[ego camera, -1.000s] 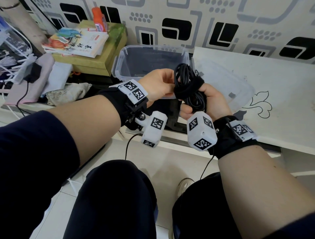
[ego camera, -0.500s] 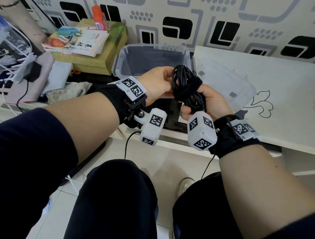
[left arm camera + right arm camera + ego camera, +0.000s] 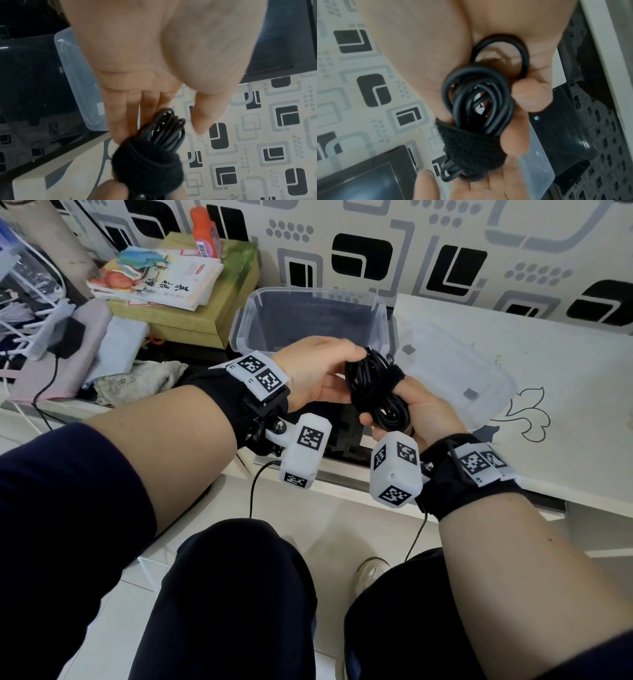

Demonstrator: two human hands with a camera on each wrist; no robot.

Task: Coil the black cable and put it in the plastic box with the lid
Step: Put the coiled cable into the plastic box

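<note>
The black cable (image 3: 375, 392) is a tight coil bound at its middle by a black fabric strap (image 3: 380, 378). My right hand (image 3: 421, 409) grips the coil's lower half, its fingers (image 3: 530, 94) curled round the loops (image 3: 477, 97). My left hand (image 3: 329, 368) reaches over the coil's upper end. Its fingers (image 3: 120, 119) are straight and touch the loops (image 3: 168, 129) above the strap (image 3: 147, 166), with the thumb apart. The clear plastic box (image 3: 246, 313) stands open just behind the hands. Its clear lid (image 3: 479, 378) lies on the white tabletop to the right.
A stack of books (image 3: 161, 280) on a yellow-green carton and an orange bottle (image 3: 203, 232) stand left of the box. A black adapter (image 3: 66, 337) and cloths lie further left. The white tabletop (image 3: 565, 419) extends right. My knees are below the hands.
The left hand has shifted from beside the strap to over the coil's upper end. The coil sits a little lower and more tilted in the right hand.
</note>
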